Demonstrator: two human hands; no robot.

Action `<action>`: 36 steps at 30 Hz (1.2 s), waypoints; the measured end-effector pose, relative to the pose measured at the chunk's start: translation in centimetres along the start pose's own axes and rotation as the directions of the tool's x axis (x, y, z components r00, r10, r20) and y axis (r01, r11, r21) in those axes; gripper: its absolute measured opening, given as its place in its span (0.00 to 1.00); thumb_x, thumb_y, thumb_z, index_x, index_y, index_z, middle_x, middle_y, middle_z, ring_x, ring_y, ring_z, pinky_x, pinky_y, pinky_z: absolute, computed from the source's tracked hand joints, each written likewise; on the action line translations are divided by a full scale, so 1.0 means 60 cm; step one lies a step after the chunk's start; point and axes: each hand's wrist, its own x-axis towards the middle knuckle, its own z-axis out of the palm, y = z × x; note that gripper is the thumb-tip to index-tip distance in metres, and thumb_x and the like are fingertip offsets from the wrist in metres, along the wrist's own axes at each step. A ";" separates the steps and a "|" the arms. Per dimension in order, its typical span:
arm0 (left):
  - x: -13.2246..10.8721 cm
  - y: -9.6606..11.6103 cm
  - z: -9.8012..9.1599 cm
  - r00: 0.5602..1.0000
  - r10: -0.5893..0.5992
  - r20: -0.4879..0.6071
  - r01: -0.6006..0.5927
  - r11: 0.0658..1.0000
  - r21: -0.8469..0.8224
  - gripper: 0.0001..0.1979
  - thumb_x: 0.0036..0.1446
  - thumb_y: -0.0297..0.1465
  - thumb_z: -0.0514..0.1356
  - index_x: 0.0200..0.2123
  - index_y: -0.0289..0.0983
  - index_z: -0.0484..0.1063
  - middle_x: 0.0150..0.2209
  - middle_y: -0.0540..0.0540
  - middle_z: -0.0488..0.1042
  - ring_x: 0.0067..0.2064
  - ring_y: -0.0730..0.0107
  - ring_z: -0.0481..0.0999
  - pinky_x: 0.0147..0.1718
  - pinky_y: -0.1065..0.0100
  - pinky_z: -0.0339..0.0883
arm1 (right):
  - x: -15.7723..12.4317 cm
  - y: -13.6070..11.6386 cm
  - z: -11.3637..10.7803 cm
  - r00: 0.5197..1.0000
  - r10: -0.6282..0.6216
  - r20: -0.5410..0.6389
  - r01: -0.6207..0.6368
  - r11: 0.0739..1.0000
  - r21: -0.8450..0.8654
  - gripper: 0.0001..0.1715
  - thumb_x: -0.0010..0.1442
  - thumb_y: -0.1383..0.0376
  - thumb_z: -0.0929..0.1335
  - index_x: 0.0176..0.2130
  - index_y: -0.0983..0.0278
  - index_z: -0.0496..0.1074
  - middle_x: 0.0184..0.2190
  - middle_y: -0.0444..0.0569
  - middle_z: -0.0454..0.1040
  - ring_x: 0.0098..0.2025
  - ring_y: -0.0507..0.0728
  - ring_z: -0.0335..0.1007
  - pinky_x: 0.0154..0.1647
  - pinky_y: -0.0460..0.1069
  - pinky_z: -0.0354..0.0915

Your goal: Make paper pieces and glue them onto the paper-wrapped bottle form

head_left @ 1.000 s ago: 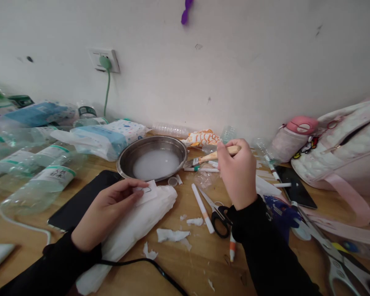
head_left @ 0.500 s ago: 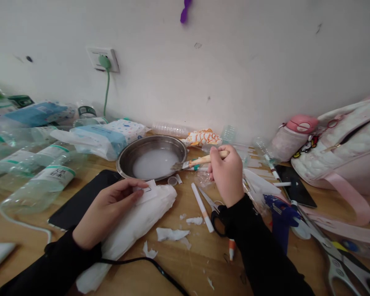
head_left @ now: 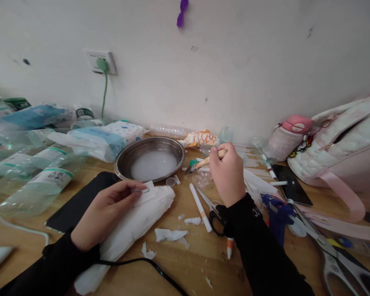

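Wooden brush point(head_left: 206, 161) clenched in raised right hand point(head_left: 227, 174); left hand point(head_left: 106, 209) fingers pinching paper slip point(head_left: 145, 193).

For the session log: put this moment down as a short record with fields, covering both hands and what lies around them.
left hand: presses a small paper piece onto the white paper-wrapped bundle
right hand: grips a wooden-handled brush, bristles pointing toward the metal bowl
bowl contents: cloudy white liquid
surface: wooden table
near right hand: black-handled scissors, white stick, blue glue gun
left side: clear plastic bottles, lying down
right side: pink-and-white bag
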 end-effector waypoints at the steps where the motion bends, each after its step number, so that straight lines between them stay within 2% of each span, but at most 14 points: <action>1: 0.000 0.001 0.000 1.000 0.002 -0.001 -0.002 1.000 0.002 0.08 0.48 0.34 0.58 0.33 0.38 0.70 0.37 0.48 0.73 0.39 0.64 0.70 0.37 0.71 0.62 | 0.002 0.001 -0.003 1.000 0.003 -0.007 -0.003 1.000 0.008 0.07 0.54 0.63 0.62 0.26 0.61 0.59 0.13 0.38 0.61 0.14 0.51 0.57 0.16 0.45 0.52; 4: -0.001 0.004 -0.001 1.000 0.003 -0.005 -0.003 1.000 0.008 0.08 0.48 0.35 0.58 0.32 0.38 0.70 0.36 0.48 0.73 0.40 0.63 0.70 0.38 0.70 0.62 | 0.007 -0.004 -0.014 0.999 0.020 -0.032 -0.018 0.999 0.048 0.08 0.56 0.60 0.61 0.29 0.61 0.58 0.14 0.38 0.62 0.13 0.50 0.58 0.14 0.44 0.54; 7: -0.001 0.004 0.000 1.000 -0.003 -0.004 0.003 1.000 0.009 0.09 0.47 0.35 0.58 0.32 0.38 0.70 0.36 0.48 0.73 0.40 0.63 0.70 0.39 0.70 0.62 | 0.009 -0.017 -0.025 0.998 0.056 -0.043 -0.047 0.983 0.176 0.10 0.56 0.57 0.61 0.29 0.60 0.58 0.13 0.37 0.62 0.11 0.49 0.59 0.12 0.43 0.55; 10: -0.001 0.001 0.000 1.000 -0.002 0.000 0.002 1.000 0.006 0.09 0.47 0.35 0.58 0.32 0.38 0.70 0.36 0.48 0.73 0.40 0.64 0.70 0.38 0.71 0.62 | 0.006 -0.029 -0.028 0.999 0.035 0.029 -0.042 0.950 0.310 0.12 0.55 0.56 0.62 0.30 0.62 0.63 0.15 0.38 0.64 0.13 0.49 0.62 0.12 0.42 0.58; 12: -0.001 0.000 -0.001 1.000 -0.001 -0.001 0.001 1.000 0.008 0.08 0.48 0.34 0.58 0.32 0.38 0.70 0.36 0.48 0.73 0.39 0.65 0.70 0.38 0.72 0.62 | 0.001 -0.032 -0.024 0.992 -0.042 0.118 0.003 0.948 0.318 0.11 0.55 0.57 0.63 0.32 0.62 0.66 0.19 0.40 0.66 0.18 0.49 0.65 0.17 0.43 0.62; 14: -0.001 0.000 -0.001 1.000 -0.001 0.000 0.001 1.000 0.011 0.08 0.48 0.34 0.58 0.32 0.38 0.70 0.36 0.48 0.73 0.39 0.65 0.70 0.36 0.72 0.63 | -0.004 -0.031 -0.018 0.961 -0.152 0.233 0.089 0.961 0.261 0.07 0.55 0.62 0.63 0.32 0.62 0.68 0.23 0.41 0.68 0.22 0.49 0.66 0.23 0.43 0.62; 16: -0.001 0.001 -0.001 1.000 -0.002 0.002 0.002 1.000 0.012 0.09 0.48 0.35 0.57 0.33 0.38 0.70 0.36 0.48 0.73 0.39 0.65 0.70 0.35 0.72 0.63 | -0.009 -0.029 -0.015 0.898 -0.239 0.369 0.181 0.966 0.184 0.05 0.54 0.67 0.63 0.30 0.63 0.68 0.24 0.41 0.68 0.25 0.49 0.64 0.25 0.44 0.60; 18: -0.001 0.002 0.000 1.000 -0.003 0.004 0.003 1.000 0.010 0.09 0.48 0.35 0.57 0.33 0.38 0.70 0.37 0.48 0.73 0.39 0.65 0.70 0.36 0.72 0.63 | -0.011 -0.029 -0.016 0.842 -0.259 0.474 0.218 0.966 0.140 0.05 0.53 0.69 0.62 0.28 0.63 0.67 0.21 0.39 0.65 0.23 0.49 0.61 0.24 0.44 0.58; 20: 0.000 0.003 0.000 1.000 -0.011 0.003 0.011 1.000 0.006 0.09 0.48 0.35 0.58 0.33 0.38 0.70 0.37 0.48 0.74 0.39 0.65 0.70 0.36 0.72 0.62 | -0.011 -0.031 -0.021 0.818 -0.236 0.525 0.199 0.972 0.127 0.04 0.53 0.70 0.61 0.27 0.63 0.65 0.18 0.37 0.62 0.20 0.48 0.58 0.23 0.44 0.56; 23: -0.001 0.004 -0.001 1.000 -0.028 -0.008 0.028 1.000 0.006 0.10 0.47 0.36 0.58 0.33 0.38 0.71 0.37 0.48 0.74 0.39 0.64 0.70 0.36 0.71 0.62 | -0.007 -0.035 -0.030 0.812 -0.227 0.538 0.193 0.974 0.121 0.04 0.52 0.71 0.61 0.28 0.63 0.63 0.17 0.36 0.60 0.18 0.47 0.55 0.22 0.44 0.54; 27: -0.002 0.005 -0.001 0.999 -0.031 -0.023 0.031 0.999 0.008 0.11 0.46 0.36 0.58 0.33 0.38 0.71 0.37 0.48 0.74 0.39 0.64 0.70 0.36 0.71 0.62 | 0.000 -0.038 -0.045 0.824 -0.262 0.503 0.261 0.962 0.074 0.07 0.48 0.75 0.61 0.25 0.63 0.63 0.17 0.37 0.60 0.21 0.48 0.56 0.23 0.44 0.53; 32: -0.002 0.003 0.000 0.999 -0.027 -0.018 0.027 1.000 0.008 0.12 0.46 0.37 0.57 0.34 0.38 0.71 0.36 0.48 0.74 0.39 0.65 0.69 0.35 0.72 0.62 | 0.004 -0.042 -0.052 0.865 -0.337 0.371 0.341 0.938 0.057 0.08 0.49 0.76 0.61 0.26 0.64 0.63 0.21 0.40 0.62 0.25 0.50 0.58 0.27 0.44 0.55; 34: -0.002 0.001 0.000 1.000 -0.026 -0.006 0.026 1.000 0.007 0.12 0.47 0.37 0.57 0.34 0.38 0.70 0.37 0.48 0.73 0.39 0.65 0.69 0.35 0.72 0.61 | 0.001 -0.042 -0.046 0.851 -0.398 0.343 0.389 0.916 0.097 0.07 0.50 0.76 0.61 0.28 0.65 0.63 0.25 0.42 0.65 0.29 0.51 0.61 0.31 0.45 0.56; 36: -0.001 0.001 0.000 1.000 -0.028 0.001 0.028 1.000 0.012 0.12 0.47 0.37 0.57 0.34 0.38 0.70 0.37 0.49 0.73 0.39 0.65 0.68 0.34 0.73 0.61 | -0.003 -0.040 -0.036 0.801 -0.430 0.416 0.418 0.900 0.124 0.09 0.50 0.77 0.61 0.31 0.66 0.65 0.30 0.45 0.67 0.34 0.51 0.62 0.35 0.45 0.57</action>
